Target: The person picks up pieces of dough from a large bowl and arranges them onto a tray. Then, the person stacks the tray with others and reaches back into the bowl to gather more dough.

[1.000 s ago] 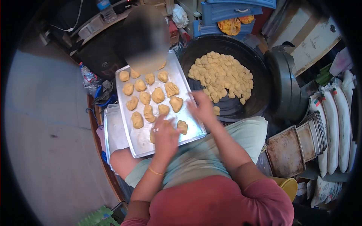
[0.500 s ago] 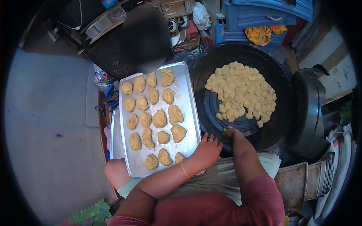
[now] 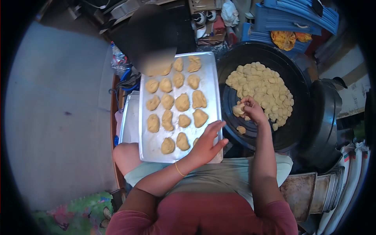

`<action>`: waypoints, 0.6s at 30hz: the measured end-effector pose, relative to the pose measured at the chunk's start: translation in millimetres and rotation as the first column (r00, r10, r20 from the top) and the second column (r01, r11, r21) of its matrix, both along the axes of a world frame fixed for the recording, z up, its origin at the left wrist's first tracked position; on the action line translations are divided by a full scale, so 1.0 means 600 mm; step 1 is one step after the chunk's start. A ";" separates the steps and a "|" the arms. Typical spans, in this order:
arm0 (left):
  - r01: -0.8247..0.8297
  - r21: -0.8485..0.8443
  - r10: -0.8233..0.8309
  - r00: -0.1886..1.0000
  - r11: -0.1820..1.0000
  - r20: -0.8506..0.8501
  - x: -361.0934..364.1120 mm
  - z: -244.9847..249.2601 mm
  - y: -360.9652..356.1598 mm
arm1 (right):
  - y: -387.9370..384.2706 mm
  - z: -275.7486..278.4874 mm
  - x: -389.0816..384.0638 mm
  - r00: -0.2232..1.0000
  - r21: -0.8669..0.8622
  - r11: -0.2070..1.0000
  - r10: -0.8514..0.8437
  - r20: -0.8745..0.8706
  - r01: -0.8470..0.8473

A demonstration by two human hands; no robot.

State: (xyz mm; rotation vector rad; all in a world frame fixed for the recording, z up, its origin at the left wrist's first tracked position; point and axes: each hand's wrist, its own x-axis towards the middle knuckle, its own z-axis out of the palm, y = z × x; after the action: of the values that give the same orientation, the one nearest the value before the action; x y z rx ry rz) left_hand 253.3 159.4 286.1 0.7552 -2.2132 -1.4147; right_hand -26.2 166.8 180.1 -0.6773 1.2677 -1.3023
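Note:
Several larger dough lumps sit in rough rows on a metal tray [image 3: 213,91] across the lap. Over the tray's lower right corner is my left hand [image 3: 207,145], fingers apart, holding nothing. A large black basin [image 3: 299,117] to the right holds a heap of small dough pieces [image 3: 262,80]. Inside it, at the heap's lower left edge, my right hand [image 3: 253,111] has its fingers closed on dough [image 3: 237,109]. One small dough piece [image 3: 241,129] lies alone below that hand.
A second metal tray [image 3: 129,121] lies partly under the first. Behind the basin are blue plastic drawers [image 3: 270,19]. Dark baking trays [image 3: 299,192] stand at the lower right, beside a black tub [image 3: 321,129]. Shoes [image 3: 199,18] sit on a shelf at the back.
My right hand has moved from the basin's near edge up to the heap and now grips dough. My left hand has lifted with its fingers spread. The whole view has shifted.

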 end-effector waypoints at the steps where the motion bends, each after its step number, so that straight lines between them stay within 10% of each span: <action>1: -0.058 0.205 0.079 0.993 0.977 -0.092 0.017 -0.003 0.005 | 0.005 0.096 0.049 0.997 -0.093 0.993 0.079 0.009 -0.077; 4: -0.047 0.617 0.309 0.893 0.786 -0.327 0.073 0.033 0.015 | 0.022 0.217 0.201 0.948 -0.326 0.899 0.317 0.030 -0.291; 5: -0.099 0.674 0.370 0.889 0.732 -0.271 0.103 0.034 0.012 | 0.022 0.242 0.233 0.884 -0.190 0.883 0.369 -0.287 -0.430; 7: -0.257 0.634 0.497 0.836 0.730 -0.233 0.162 0.042 -0.004 | 0.021 0.248 0.314 0.776 -0.386 0.889 -0.056 -0.629 -0.248; 11: -0.457 0.491 0.586 0.797 0.742 -0.145 0.301 0.029 -0.042 | 0.030 0.208 0.388 0.605 -0.350 0.895 -0.121 -0.787 -0.277; 14: -0.513 0.218 0.533 0.845 0.830 -0.046 0.348 -0.035 -0.060 | 0.045 0.169 0.427 0.144 -0.056 0.910 0.005 -0.990 -0.412; 18: -0.635 -0.093 0.625 0.771 0.767 -0.120 0.340 -0.063 -0.063 | 0.048 0.158 0.444 0.246 -0.040 0.941 0.047 -0.968 -0.337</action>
State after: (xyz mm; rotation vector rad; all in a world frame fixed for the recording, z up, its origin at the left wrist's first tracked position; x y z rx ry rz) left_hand 457.3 121.6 248.5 1.2248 -1.7068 -0.9270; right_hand 240.1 195.8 275.0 -1.9886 1.8912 -0.7295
